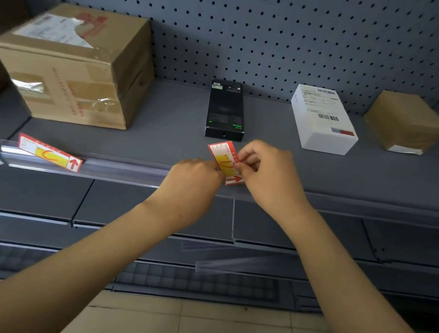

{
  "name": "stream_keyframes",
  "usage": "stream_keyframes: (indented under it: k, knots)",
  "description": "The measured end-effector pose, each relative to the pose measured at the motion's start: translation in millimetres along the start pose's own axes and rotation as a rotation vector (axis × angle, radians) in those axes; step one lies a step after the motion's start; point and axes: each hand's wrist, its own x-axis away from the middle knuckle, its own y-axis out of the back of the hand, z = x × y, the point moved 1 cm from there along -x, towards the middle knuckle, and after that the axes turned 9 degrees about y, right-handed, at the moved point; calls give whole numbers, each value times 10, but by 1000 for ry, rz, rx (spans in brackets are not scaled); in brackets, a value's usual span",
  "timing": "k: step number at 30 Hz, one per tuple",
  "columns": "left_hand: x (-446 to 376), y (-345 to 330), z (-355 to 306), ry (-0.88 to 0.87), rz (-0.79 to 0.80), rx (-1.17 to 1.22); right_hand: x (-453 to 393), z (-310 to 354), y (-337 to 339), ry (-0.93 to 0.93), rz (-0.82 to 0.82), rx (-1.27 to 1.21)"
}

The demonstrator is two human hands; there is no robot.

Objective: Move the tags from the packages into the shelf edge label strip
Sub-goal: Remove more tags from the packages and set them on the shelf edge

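Holding one tag (225, 161) w/ both hands at the shelf's front edge, right in front of the black box (226, 110). My left hand (195, 182) pinches the tag's left side, fingers curled in; my right hand (263, 170) pinches its right edge between thumb and forefinger, other fingers tucked. Tag stands nearly on end, arrow end down by the clear strip (125, 173), prob so the lower edge can be fed into the channel before I lay it flat. Second tag (50, 153) already sits in the strip to the left, below the big carton (73, 65), a bit tilted. White box (323, 119) and small brown parcel (406, 122) sit further right w/ no tags in the strip under them yet.
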Motion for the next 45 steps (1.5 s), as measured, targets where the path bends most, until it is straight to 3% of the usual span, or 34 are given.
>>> stream_keyframes:
  k: [14, 29, 37, 40, 45]
  knots:
    - [8, -8, 32, 29, 106, 107, 35, 14, -25, 41, 58, 26]
    - [91, -4, -5, 22, 70, 74, 42, 66, -219, 74, 188, 177]
    - [146, 86, 17, 39, 77, 103, 80, 185, -184, 302, 281, 514]
    - [132, 108, 1, 51, 105, 141, 44, 246, -162, 306, 328, 535]
    - [187, 237, 179, 160, 69, 117, -19, 299, -151, 241, 272, 563]
